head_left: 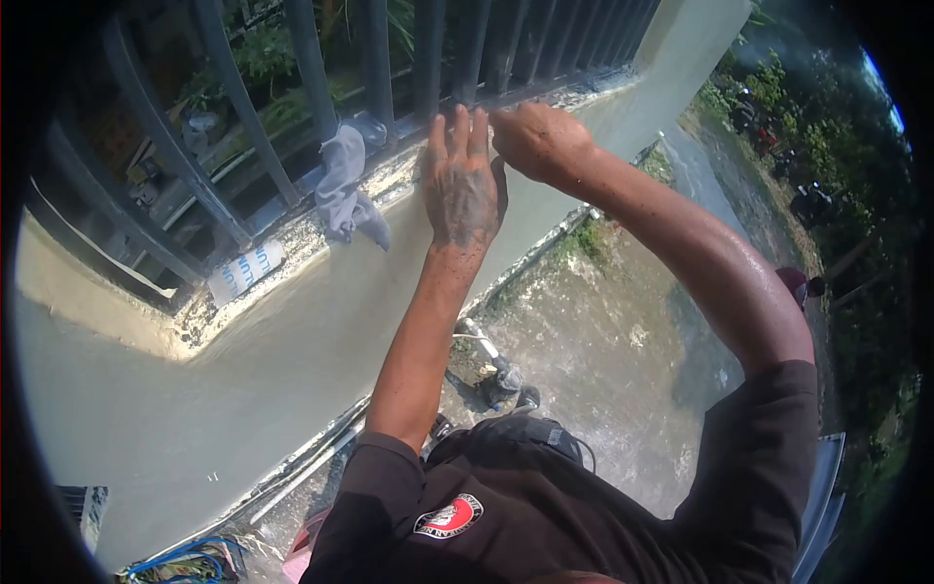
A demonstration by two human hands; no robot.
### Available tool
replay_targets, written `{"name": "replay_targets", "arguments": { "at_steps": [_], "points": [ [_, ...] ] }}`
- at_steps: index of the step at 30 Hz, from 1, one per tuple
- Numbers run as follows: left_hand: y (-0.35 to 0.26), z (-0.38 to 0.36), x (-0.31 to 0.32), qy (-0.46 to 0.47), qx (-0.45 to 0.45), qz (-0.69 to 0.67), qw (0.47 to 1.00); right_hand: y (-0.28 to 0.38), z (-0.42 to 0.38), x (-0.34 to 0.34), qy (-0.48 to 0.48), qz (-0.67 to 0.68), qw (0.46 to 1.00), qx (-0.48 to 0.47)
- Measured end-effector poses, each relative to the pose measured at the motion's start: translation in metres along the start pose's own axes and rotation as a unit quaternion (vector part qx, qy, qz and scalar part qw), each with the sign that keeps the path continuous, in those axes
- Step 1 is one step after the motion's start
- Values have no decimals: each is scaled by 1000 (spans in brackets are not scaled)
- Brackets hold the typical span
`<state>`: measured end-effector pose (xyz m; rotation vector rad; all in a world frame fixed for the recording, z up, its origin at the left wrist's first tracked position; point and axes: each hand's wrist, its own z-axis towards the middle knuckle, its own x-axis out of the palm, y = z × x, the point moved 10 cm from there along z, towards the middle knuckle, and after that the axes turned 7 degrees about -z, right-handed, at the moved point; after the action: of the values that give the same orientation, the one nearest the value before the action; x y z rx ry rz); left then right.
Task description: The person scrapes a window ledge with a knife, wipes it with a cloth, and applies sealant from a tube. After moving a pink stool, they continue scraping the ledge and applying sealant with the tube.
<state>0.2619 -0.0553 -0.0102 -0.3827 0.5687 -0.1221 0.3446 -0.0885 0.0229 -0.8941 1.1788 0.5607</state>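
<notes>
Our left hand (463, 185) lies open and flat on the hard, rough wall ledge (292, 243); right hand (537, 139) curled at its top edge, contents not discernible.

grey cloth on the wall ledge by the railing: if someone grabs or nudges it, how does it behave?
Likely floppy: the grey cloth drapes in folds over the ledge edge, so it would sag from any pinch point. Probably light, a thin fabric bunched against a railing bar. Pushed, it may slide off, since part already hangs down the wall face. The left hand lies nearest.
</notes>
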Motion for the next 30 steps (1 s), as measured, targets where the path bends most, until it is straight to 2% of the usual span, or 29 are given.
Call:
{"name": "replay_targets", "arguments": {
  "at_steps": [3, 6, 9, 10, 13, 17, 21, 25, 26, 30],
  "points": [
    [2, -3, -8, 9, 6, 12, 1000, 12, -8, -5, 26, 15, 1000, -8],
    [-11, -12, -19, -2, 10, -4, 1000, 10, -20, -2, 10, -17, 1000, -25],
    [-7, -4, -9, 4, 14, -21, 1000, -2, -3, 7, 19, -11, 1000, -9],
    [-1, 1, -2, 6, 16, -19, 1000, -4, -2, 3, 28, 15, 999, 30],
    [3, 3, -4, -1, 12, -24, 1000, 2, 1, 3, 53, 24, 998, 14],
    [-5, -9, -10, 26, 9, -27, 999, 3, -21, -9, 4, 6, 1000, 30],
    [13, 5, 5, 20, -16, -8, 1000, -4, 16, 12, 21, 27, 999, 6],
    [4, 3, -10, 21, 1, -2, 1000, 6, 0, 5, 40, -13, 999, -6],
    [1, -3, -9, 22, -1, 4, 1000, 7, -9, -3, -24, 17, 999, -25],
    [8, 9, 4, 38, -10, 18, 999, 1, 9, 6, 4, -38, 999, -8]
  ]
}}
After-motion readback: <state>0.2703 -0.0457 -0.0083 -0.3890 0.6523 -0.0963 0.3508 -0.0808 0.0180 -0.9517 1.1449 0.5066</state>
